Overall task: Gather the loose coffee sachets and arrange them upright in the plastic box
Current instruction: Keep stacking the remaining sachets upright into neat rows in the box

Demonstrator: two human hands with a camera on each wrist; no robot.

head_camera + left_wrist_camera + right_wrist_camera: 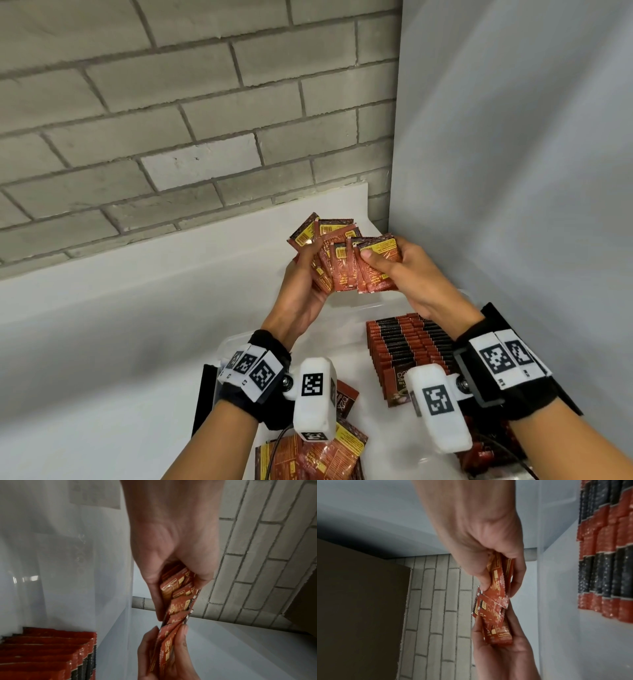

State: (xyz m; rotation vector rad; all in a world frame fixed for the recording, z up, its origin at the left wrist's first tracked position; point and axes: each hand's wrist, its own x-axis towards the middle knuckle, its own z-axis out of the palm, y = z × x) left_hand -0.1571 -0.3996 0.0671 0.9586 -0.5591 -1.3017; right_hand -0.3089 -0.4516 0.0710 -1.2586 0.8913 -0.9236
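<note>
Head view alone shows loose sachets (310,455) below both hands (301,284) (411,274) gripping fanned sachets (342,263).

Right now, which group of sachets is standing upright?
The packed rows of sachets in the plastic box; the fanned bunch is in both hands, the loose pile lies flat.

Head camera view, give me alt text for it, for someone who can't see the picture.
Two hands, left hand and right hand, hold a fanned bunch of red coffee sachets above a white counter by a grey brick wall. Below them, rows of sachets stand upright in a clear plastic box, and loose sachets lie nearer the camera.
</note>
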